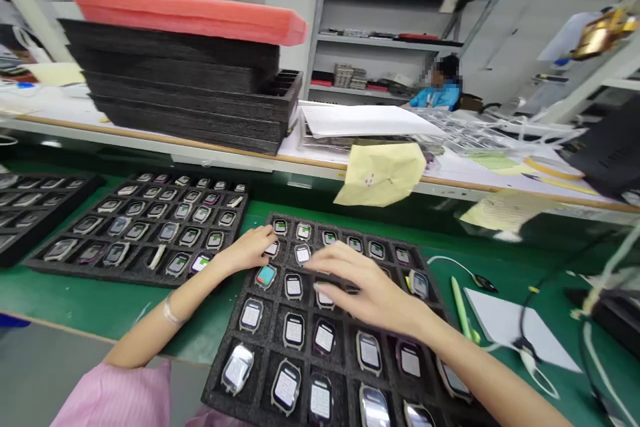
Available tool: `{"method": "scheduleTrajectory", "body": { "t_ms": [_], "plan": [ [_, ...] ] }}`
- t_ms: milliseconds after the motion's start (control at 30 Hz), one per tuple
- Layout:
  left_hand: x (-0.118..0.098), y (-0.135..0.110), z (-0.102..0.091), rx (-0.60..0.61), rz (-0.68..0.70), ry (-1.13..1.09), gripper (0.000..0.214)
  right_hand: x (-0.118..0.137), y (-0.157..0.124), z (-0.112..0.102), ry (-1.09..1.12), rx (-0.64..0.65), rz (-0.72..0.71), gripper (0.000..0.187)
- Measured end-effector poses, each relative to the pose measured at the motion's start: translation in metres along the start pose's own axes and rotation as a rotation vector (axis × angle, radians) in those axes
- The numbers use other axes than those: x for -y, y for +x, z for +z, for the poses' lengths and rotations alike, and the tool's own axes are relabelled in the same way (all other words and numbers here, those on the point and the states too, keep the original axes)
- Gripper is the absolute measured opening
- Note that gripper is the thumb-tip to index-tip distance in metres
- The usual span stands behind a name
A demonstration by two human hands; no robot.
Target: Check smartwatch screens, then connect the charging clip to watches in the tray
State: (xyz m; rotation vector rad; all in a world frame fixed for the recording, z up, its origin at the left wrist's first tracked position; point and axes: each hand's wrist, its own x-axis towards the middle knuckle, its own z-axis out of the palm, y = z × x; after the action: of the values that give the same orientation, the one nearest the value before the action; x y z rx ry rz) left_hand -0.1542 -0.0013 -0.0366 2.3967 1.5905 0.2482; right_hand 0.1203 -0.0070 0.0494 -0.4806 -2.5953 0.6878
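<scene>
A black foam tray of square compartments lies on the green bench in front of me, with a smartwatch in most of the visible compartments. Many screens are lit white. My left hand rests at the tray's left edge, thumb and fingers apart around a watch in its compartment; I cannot tell how firmly it touches. Just below sits a watch with a teal and orange screen. Over the middle of the tray my right hand hovers, fingers stretched out and thumb apart, near a white-lit watch. It hides several compartments.
Another watch tray lies to the left, with a third tray beyond it. Stacked black foam trays under pink foam stand on the shelf. At right are a green pen, white paper and cables. Two people are further back.
</scene>
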Motion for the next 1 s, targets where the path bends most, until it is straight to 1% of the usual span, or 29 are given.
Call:
{"method": "scheduleTrajectory", "body": {
  "t_ms": [67, 133, 233, 333, 433, 533, 633, 700, 733, 833, 867, 933, 1000],
  "plan": [
    [-0.003, 0.004, -0.001, 0.0, -0.02, 0.009, 0.033, -0.034, 0.028, 0.017, -0.209, 0.143, 0.022, 0.035],
    [-0.004, 0.01, -0.003, 0.002, -0.052, 0.014, 0.036, -0.062, 0.046, 0.035, -0.475, 0.315, 0.083, 0.04],
    [0.0, 0.019, -0.005, -0.003, -0.097, 0.01, 0.046, -0.087, 0.06, 0.051, -0.554, 0.41, 0.073, 0.041],
    [0.007, 0.024, -0.005, -0.008, -0.09, -0.015, 0.05, -0.096, 0.067, 0.055, -0.581, 0.445, 0.063, 0.04],
    [0.012, 0.025, -0.008, -0.03, -0.038, -0.061, 0.047, -0.099, 0.07, 0.056, -0.598, 0.47, 0.072, 0.042],
    [0.009, 0.027, -0.016, -0.072, 0.014, -0.151, 0.039, -0.102, 0.07, 0.058, -0.567, 0.474, 0.107, 0.04],
    [0.001, 0.03, -0.026, -0.133, 0.051, -0.28, 0.038, -0.103, 0.07, 0.058, -0.528, 0.461, 0.141, 0.038],
    [-0.006, 0.032, -0.029, -0.171, 0.07, -0.437, 0.042, -0.102, 0.072, 0.058, -0.503, 0.45, 0.167, 0.038],
    [-0.01, 0.032, -0.03, -0.181, 0.08, -0.585, 0.046, -0.102, 0.073, 0.059, -0.497, 0.442, 0.182, 0.038],
    [-0.02, 0.03, -0.03, -0.194, 0.083, -1.163, 0.06, -0.104, 0.073, 0.064, -0.506, 0.425, 0.222, 0.039],
    [-0.023, 0.029, -0.03, -0.207, 0.07, -1.316, 0.064, -0.107, 0.073, 0.067, -0.517, 0.421, 0.23, 0.041],
    [-0.027, 0.028, -0.032, -0.234, 0.033, -1.491, 0.069, -0.112, 0.073, 0.074, -0.55, 0.401, 0.264, 0.042],
    [-0.031, 0.027, -0.038, -0.208, 0.009, -1.618, 0.072, -0.117, 0.075, 0.081, -0.572, 0.336, 0.31, 0.04]
  ]
}}
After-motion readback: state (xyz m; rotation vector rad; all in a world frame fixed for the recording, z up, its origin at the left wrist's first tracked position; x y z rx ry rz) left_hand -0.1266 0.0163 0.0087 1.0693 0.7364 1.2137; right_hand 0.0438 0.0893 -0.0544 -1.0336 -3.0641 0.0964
